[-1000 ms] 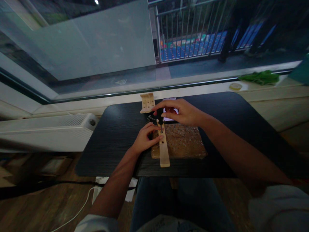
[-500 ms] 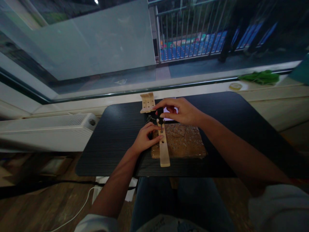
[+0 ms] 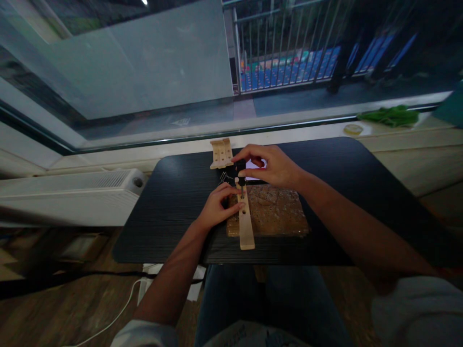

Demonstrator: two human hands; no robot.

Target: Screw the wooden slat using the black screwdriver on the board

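A pale wooden strip (image 3: 246,232) with holes lies lengthwise over the left side of a brown block (image 3: 277,212) covered in clear wrap. My left hand (image 3: 214,207) grips the strip's upper part, thumb and fingers around one hole. From above, my right hand (image 3: 277,166) pinches the black handle of a screwdriver (image 3: 241,168). Its shaft stands upright over the strip, the tip at a hole between my left fingers. Whether a screw sits under the tip is too small to tell.
Several similar wooden strips (image 3: 222,153) lie side by side at the table's far edge. Loose screws (image 3: 224,178) are near them. A lit phone (image 3: 256,167) lies partly behind my right hand. The black table (image 3: 162,212) stands against the window sill, beside a white radiator (image 3: 90,193).
My right fingers have shifted slightly around the screwdriver handle, the index finger lifting a little off its top. My left hand, the strip and the block have stayed put.
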